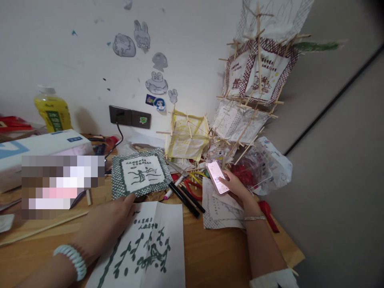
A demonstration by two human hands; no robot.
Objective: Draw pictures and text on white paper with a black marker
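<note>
My right hand (237,187) grips a smartphone (217,178) with a lit pinkish screen, its thumb lying over the screen. My left hand (111,218) rests fingers-down at the upper left edge of a white sheet (162,244) painted with dark green leaves and writing. Its fingertips reach the lower edge of a second drawing (144,174) with a green crosshatched border; the fingers look stretched out and hold nothing visible. Between the hands lie black markers (184,200), a white marker with a pink tip (173,189) and scissors (177,169).
A tall stick-and-paper lantern (258,76) leans in the corner beside a yellow paper frame (189,136). Plastic packaging (270,164) sits at right. To the left are a yellow drink bottle (52,110), a white box (39,146), a blurred-out patch and a thin stick (45,229).
</note>
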